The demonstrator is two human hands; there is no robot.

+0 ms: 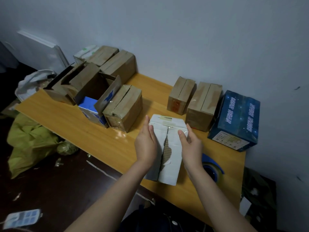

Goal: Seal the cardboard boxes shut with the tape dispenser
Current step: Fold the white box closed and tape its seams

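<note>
Hands on white cardboard box (168,148) at frame centre, on orange wooden surface (93,131). I see left hand (145,144) flat on left flap, right hand (190,146) on right flap, fingers (182,136) extended, clenching nothing. Flap seam gaping. Blue tape dispenser (211,168) just right, partly behind right wrist.

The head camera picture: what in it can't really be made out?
- Tape dispenser: head view, mostly hidden behind the right hand and forearm; only its blue body and roll show.
- White box: its sides are covered by the left hand and the right hand; contents hidden by the flaps.
- Blue box: label print too small to read.
- Open box: raised flaps hide most of its inside.
- Bottom left object: blurred.
</note>
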